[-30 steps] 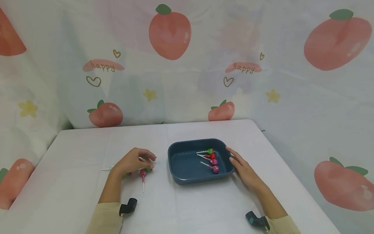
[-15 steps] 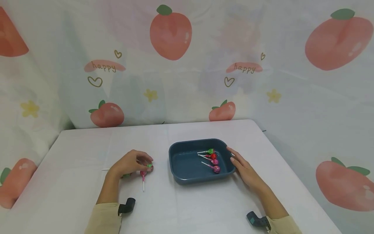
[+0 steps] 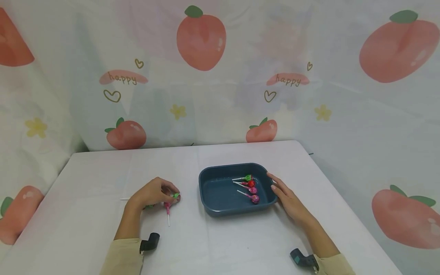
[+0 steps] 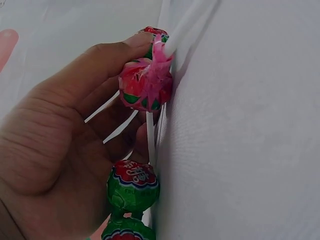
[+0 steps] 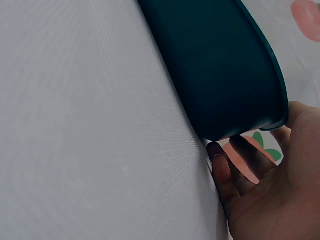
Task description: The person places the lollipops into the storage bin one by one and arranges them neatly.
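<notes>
My left hand is low over the table's left half, thumb and fingers pinching a lollipop in a green and red wrapper. Seen from the left wrist, the thumb tip presses against that wrapper, partly hidden behind a pink lollipop. Two green-wrapped lollipops lie close to the palm. At the blue tray's right end, my right hand touches the rim and outer wall with extended fingers. Inside the tray several lollipops lie side by side, sticks pointing left.
A white cloth covers the table, its far edge meeting a fruit-printed curtain. Another white stick pokes out left of my left wrist. Each forearm wears a dark wrist camera.
The left hand has drawn slightly back and down, its fingers closing on the green and red lollipop. The right hand and tray hold their place.
</notes>
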### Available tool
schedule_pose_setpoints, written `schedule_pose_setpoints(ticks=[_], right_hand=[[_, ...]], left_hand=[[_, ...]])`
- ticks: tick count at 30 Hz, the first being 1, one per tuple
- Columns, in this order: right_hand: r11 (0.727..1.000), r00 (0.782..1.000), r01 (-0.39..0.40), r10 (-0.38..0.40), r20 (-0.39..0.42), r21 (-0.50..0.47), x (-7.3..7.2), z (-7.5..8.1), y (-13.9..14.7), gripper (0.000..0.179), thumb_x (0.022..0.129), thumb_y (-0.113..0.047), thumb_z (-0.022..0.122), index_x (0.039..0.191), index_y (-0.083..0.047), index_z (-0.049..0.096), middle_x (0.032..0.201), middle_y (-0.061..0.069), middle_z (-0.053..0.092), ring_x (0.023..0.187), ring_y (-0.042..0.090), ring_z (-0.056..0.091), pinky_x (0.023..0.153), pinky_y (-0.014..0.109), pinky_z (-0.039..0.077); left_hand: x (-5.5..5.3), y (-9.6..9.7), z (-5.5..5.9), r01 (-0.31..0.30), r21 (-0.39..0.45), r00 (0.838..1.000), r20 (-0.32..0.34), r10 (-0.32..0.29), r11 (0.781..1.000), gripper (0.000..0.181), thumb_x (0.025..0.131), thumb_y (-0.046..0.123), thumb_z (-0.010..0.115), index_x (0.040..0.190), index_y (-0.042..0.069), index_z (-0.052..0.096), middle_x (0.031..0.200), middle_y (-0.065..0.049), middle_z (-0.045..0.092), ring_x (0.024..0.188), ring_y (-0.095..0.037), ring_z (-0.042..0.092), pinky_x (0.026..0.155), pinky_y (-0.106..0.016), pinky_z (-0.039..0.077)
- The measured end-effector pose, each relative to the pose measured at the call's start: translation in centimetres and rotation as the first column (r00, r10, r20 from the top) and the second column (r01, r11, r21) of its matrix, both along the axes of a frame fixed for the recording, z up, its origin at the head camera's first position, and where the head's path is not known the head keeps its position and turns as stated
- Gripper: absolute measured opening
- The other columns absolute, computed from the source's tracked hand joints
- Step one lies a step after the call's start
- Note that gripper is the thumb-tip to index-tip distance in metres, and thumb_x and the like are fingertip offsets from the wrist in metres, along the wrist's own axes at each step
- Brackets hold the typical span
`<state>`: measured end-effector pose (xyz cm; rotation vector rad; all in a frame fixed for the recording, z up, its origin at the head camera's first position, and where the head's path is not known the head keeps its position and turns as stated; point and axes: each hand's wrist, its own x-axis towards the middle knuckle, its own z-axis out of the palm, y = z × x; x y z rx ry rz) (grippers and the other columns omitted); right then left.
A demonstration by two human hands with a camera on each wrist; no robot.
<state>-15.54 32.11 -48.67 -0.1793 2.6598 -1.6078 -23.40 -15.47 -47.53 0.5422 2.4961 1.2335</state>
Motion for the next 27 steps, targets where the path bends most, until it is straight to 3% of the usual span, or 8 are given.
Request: schedule_pose_setpoints(ticks=[16, 27], right_hand=[[1.000, 1.000, -0.009, 0.009, -0.012, -0.006, 0.04, -0.02, 0.01, 0.052, 0.113, -0.039, 0.041, 0.163, -0.026, 0.034, 0.169, 0.009, 0.023, 0.155, 0.037, 0.013, 0.116, 0.065, 0.018], [1.000, 1.000, 0.007, -0.007, -0.005, 0.010, 0.00, 0.00, 0.02, 0.052, 0.112, -0.040, 0.041, 0.163, -0.028, 0.034, 0.169, 0.009, 0.023, 0.155, 0.037, 0.013, 0.116, 0.067, 0.015]], left_hand=[[-0.08, -0.25, -0.18, 0.048, 0.047, 0.998, -0.031, -0.047, 0.998, 0.021, 0.085, 0.009, 0.084, 0.105, 0.015, 0.081, 0.099, 0.001, 0.072, 0.089, -0.022, 0.061, 0.073, -0.039, 0.050], [-0.04, -0.06, -0.16, -0.004, 0.058, 0.999, -0.032, 0.006, 0.998, 0.023, 0.088, 0.010, 0.081, 0.110, 0.015, 0.080, 0.103, 0.001, 0.072, 0.091, -0.021, 0.066, 0.076, -0.038, 0.053]])
